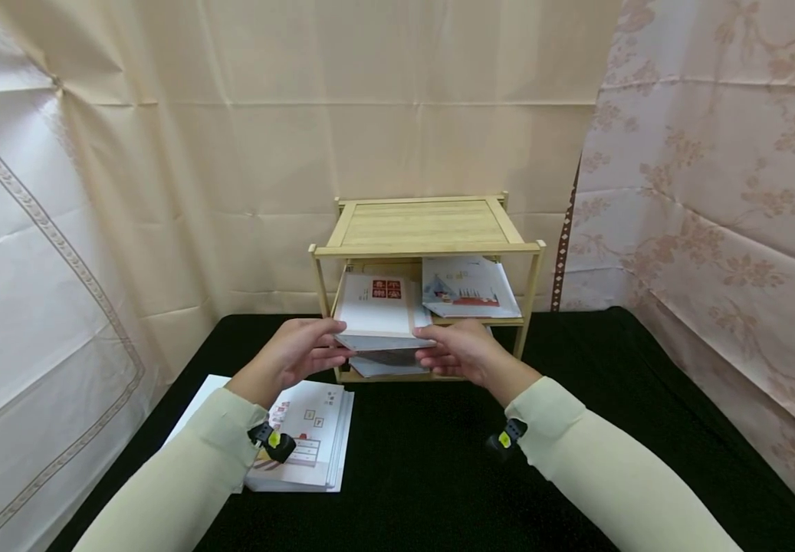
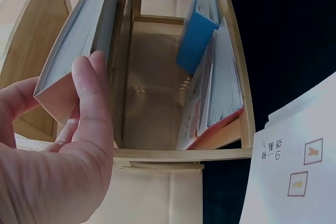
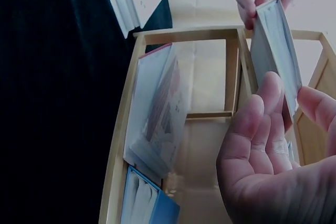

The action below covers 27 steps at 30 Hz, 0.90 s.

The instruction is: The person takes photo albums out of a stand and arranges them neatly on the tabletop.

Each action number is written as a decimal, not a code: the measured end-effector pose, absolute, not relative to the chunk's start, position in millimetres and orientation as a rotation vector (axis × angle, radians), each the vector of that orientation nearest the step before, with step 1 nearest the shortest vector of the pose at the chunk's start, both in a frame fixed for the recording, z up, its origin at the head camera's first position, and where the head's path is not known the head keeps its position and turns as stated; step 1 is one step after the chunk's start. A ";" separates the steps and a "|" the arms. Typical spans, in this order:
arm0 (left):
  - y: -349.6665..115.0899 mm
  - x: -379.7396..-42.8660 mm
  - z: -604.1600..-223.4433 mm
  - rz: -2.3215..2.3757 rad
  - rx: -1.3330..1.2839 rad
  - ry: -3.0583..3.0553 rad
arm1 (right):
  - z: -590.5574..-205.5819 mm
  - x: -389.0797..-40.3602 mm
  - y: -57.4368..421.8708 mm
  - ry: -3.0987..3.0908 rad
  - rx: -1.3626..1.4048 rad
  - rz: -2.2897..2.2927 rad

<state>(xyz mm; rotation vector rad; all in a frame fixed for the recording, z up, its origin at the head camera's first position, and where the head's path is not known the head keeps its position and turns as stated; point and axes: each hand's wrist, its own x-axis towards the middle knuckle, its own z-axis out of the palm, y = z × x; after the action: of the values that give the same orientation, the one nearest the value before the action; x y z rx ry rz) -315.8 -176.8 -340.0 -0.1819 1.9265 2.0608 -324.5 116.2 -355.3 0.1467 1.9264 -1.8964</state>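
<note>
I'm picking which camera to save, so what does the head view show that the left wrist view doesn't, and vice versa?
Only the head view shows the pale sleeves and the red print on the held book.
Only the left wrist view clearly shows a blue-covered book.
Both show the held book, left hand, at least part of the right hand, wooden rack, white books and black cloth.

Left grip (image 1: pixel 294 354) opposite right grip (image 1: pixel 471 353)
</note>
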 end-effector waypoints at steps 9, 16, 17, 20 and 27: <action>-183.1 -301.3 -339.0 1.979 -0.093 1.981 | -355.2 -312.4 118.4 1.970 0.094 -1.827; -186.6 -290.0 -339.3 1.928 -0.071 2.008 | -357.3 -303.0 120.6 1.953 0.066 -1.807; -186.8 -288.0 -339.2 1.921 -0.063 2.014 | -357.4 -301.5 120.9 1.949 0.063 -1.803; -188.2 -282.8 -339.6 1.902 -0.041 2.015 | -357.6 -296.7 121.7 1.952 0.052 -1.779; -193.6 -273.4 -341.5 1.865 0.013 2.000 | -357.8 -284.7 122.8 1.956 0.027 -1.733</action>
<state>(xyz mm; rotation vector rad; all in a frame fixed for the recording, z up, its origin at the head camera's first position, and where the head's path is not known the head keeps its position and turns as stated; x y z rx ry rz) -273.4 -193.6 -341.5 0.0127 2.0004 1.8649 -284.7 122.8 -357.8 0.0268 1.9560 -1.7335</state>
